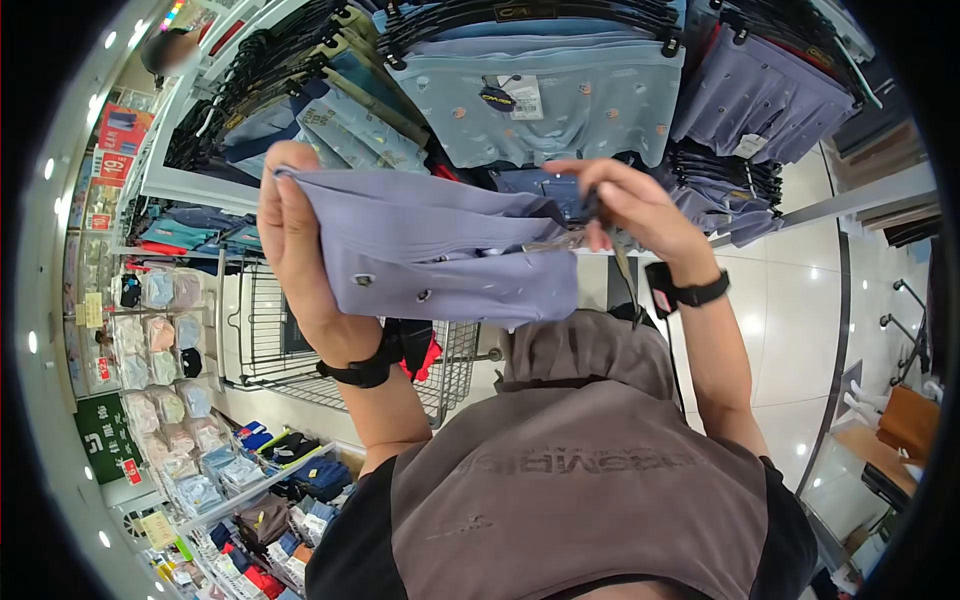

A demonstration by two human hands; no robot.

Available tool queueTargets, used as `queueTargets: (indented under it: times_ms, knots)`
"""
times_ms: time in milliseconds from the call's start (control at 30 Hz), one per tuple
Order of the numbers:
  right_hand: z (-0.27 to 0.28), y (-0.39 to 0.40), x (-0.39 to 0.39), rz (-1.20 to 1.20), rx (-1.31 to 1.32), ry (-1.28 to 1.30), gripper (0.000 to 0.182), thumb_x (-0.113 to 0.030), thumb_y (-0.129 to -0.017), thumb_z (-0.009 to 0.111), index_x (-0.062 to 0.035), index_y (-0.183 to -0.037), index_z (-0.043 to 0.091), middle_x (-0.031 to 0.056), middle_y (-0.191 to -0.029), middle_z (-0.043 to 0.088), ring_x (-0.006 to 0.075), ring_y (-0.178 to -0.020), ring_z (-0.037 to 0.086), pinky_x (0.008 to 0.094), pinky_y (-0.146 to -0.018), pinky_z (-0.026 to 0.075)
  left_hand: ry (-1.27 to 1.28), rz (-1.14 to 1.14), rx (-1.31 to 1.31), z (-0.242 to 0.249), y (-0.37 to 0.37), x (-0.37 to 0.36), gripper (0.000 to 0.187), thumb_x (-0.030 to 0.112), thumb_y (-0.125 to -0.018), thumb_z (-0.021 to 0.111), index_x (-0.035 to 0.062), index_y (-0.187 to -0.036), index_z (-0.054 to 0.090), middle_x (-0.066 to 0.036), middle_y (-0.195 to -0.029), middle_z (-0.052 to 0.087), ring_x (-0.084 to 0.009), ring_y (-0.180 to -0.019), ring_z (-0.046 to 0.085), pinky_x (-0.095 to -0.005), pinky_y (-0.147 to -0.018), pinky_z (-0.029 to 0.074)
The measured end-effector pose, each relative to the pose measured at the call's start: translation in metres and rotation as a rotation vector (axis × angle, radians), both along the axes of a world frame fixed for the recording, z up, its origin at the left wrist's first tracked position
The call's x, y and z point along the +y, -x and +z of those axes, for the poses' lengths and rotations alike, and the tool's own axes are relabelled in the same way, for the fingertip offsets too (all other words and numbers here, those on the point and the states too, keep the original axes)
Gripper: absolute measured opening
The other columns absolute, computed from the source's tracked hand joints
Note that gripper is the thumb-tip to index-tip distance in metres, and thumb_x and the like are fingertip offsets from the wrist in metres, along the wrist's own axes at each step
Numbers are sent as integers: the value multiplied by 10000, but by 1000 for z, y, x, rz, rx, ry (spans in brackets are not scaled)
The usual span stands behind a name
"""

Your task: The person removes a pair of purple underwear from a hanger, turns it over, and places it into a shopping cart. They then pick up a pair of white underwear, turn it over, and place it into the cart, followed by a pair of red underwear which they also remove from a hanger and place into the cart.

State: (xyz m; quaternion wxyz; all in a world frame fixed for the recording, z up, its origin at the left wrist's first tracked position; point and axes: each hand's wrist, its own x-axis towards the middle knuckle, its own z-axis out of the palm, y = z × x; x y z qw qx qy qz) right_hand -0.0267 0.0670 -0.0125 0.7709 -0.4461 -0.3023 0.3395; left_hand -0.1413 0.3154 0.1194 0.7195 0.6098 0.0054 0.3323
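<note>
A pair of lavender boxer briefs [440,240] with small printed motifs is stretched out in front of my chest. My left hand [290,225] pinches one corner of their waistband between thumb and fingers. At the opposite end of the garment, my right hand [640,210] has its thumb and fingers closed around a small dark piece [592,205], which I cannot make out. A narrow strip like a tag [626,268] dangles just below that hand. Directly behind hang light blue boxer briefs [540,100] on a black clip hanger, bearing a white label.
More purple boxer briefs [770,95] hang on the right of the rack, and patterned pairs [345,130] on the left. A wire shopping cart [290,345] stands below left, with dark and red items in it. Shelves of packaged goods [165,350] line the left side.
</note>
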Motion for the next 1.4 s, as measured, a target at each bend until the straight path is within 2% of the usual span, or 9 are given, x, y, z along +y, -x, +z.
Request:
queueTargets:
  times_ms: [167,233,367,533,1000,1100,1267,1333,1400]
  knots:
    - [-6,-11,32,376,163,28,249,-253,-964,571,-5,-990,576,-6,-703,514,94,-516,559,205,-474,400,6,47,-18,23,0,-9,235,307,-1026,470,78,-978,489,7,-770,546,-52,-647,537,-182,-586,437]
    - [-2,-10,34,520,153,113,291,-297,-954,583,-10,-1001,577,0,-726,537,71,-489,490,209,-462,365,-211,320,-59,25,3,4,409,384,-1038,382,49,-1231,513,-72,-1027,608,-128,-852,586,-247,-751,486]
    - [49,24,-7,158,-59,140,302,-312,-942,584,-12,-972,590,-9,-702,544,45,-526,494,193,-483,371,-577,636,-260,32,-7,49,282,312,-1044,421,40,-993,475,-81,-790,576,-106,-607,545,-242,-584,474]
    - [127,121,26,22,-979,102,288,-212,-813,736,-59,-1016,598,73,-929,592,214,-590,584,324,-521,456,1045,-486,-783,-57,-34,107,270,316,-1018,457,69,-1088,542,-103,-804,615,-193,-766,579,-353,-649,515]
    - [108,159,72,367,-798,114,263,-263,-917,612,-28,-973,508,145,-1137,585,311,-653,622,393,-523,505,393,-1477,-253,-69,-154,93,389,385,-1019,343,96,-1109,587,-109,-987,629,-222,-902,516,-376,-728,431]
    - [139,119,30,99,-1054,267,251,-272,-908,629,-35,-930,548,170,-1251,568,247,-626,640,353,-512,505,260,-1318,-488,-61,-150,60,404,394,-1020,310,111,-1134,575,-105,-990,624,-248,-834,501,-364,-708,422]
    - [141,36,-11,-396,-398,140,171,-186,-923,612,-21,-955,586,162,-1335,517,77,-624,615,196,-486,449,368,41,122,-50,-120,-91,204,302,-975,457,109,-992,519,-54,-688,547,-189,-428,497,-402,-325,383]
    - [117,23,0,-386,-457,117,144,-167,-931,618,-32,-975,603,132,-1315,526,61,-607,601,179,-475,447,321,-523,87,-64,-87,-112,238,299,-1012,465,75,-1035,543,-57,-753,578,-159,-524,563,-359,-419,466]
    - [117,24,-7,-273,-303,280,153,-181,-940,616,-35,-982,601,88,-1167,572,68,-593,596,185,-452,421,405,-320,94,-77,-77,-139,211,241,-991,539,69,-1112,531,-105,-1075,545,-166,-793,610,-300,-696,521]
